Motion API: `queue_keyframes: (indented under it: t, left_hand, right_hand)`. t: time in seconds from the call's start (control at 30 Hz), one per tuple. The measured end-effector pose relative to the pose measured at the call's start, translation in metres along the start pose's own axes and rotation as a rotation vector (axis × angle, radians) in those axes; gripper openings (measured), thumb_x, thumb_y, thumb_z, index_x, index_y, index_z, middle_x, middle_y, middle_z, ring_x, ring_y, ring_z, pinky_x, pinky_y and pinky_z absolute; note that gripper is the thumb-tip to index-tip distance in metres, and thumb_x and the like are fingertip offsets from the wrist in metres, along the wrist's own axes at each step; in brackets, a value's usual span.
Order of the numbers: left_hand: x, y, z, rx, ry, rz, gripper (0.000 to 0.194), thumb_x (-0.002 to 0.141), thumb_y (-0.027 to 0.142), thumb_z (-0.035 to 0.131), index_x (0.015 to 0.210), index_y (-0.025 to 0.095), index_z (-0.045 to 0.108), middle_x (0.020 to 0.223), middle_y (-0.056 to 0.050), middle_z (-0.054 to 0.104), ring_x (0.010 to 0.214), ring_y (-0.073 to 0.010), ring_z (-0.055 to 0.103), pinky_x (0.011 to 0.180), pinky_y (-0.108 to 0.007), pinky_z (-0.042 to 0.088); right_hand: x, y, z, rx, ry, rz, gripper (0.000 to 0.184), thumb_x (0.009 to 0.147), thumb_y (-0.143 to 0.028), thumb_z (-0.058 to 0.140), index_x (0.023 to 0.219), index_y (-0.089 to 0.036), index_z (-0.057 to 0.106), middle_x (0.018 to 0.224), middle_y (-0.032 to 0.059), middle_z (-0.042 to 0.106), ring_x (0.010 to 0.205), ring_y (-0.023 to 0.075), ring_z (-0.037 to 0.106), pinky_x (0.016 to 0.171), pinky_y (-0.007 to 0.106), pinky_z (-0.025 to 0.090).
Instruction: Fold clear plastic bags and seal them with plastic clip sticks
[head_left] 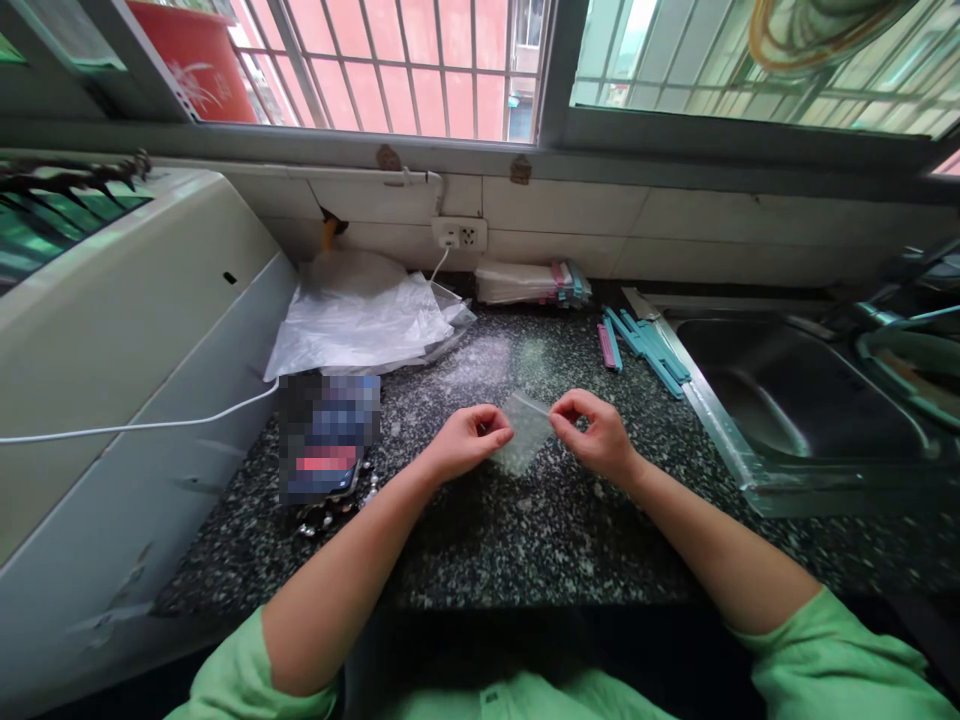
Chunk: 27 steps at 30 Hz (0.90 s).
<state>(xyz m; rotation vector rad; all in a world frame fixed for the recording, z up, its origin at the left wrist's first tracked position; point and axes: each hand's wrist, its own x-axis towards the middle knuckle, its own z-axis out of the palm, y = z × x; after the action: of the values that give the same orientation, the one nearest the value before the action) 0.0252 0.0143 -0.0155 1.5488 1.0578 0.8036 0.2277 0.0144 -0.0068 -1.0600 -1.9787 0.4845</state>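
Observation:
A small clear zip bag [523, 440] is stretched between my two hands, a little above the speckled dark countertop [517, 560]. My left hand [472, 440] pinches its left side between thumb and fingers. On the opposite side, my right hand [592, 430] grips the bag near its top right corner. The bag looks flat, and I make out nothing inside it. To the right of my right hand lie several turquoise plastic strips [654, 350], with a pink strip [606, 345] beside them.
A stack of clear plastic bags [360, 320] lies back left. Packed bags with pink and turquoise strips [525, 283] rest by the wall, below a socket [460, 235]. A phone [330, 440], partly blurred out, lies left. The steel sink [787, 390] is at right; a white cable [150, 433] crosses left.

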Motion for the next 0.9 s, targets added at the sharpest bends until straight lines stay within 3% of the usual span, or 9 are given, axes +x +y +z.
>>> queue_keyframes:
  t: [0.37,0.63,0.9]
  left_hand:
    - [-0.0011,0.0023,0.0022,0.042,-0.030,0.024,0.019,0.066,0.031,0.057,0.060,0.015,0.052,0.054,0.005,0.044,0.054,-0.0081,0.038,0.052,-0.022,0.031]
    - [-0.0010,0.0013,0.0005,0.057,-0.022,-0.003,0.020,0.067,0.034,0.056,0.062,0.014,0.053,0.056,0.004,0.047,0.055,-0.0090,0.041,0.054,-0.022,0.032]
    - [-0.0003,0.0012,-0.0009,0.076,0.005,0.013,0.019,0.067,0.033,0.057,0.062,0.015,0.054,0.056,0.003,0.049,0.055,-0.0091,0.042,0.055,-0.022,0.034]
  right_hand:
    - [0.0016,-0.0029,-0.0024,0.001,-0.053,0.030,0.012,0.078,-0.022,0.054,0.067,-0.019,0.057,0.064,0.0014,0.059,0.063,0.0126,0.052,0.059,0.026,0.042]
    - [0.0017,-0.0016,-0.0041,-0.001,-0.005,-0.007,0.013,0.077,-0.019,0.053,0.063,-0.018,0.054,0.062,0.0006,0.056,0.062,0.0127,0.051,0.061,0.026,0.041]
    - [0.0020,0.0008,-0.0035,0.077,-0.025,0.112,0.007,0.076,-0.024,0.055,0.072,-0.018,0.057,0.066,0.0005,0.059,0.062,0.0116,0.054,0.059,0.024,0.043]
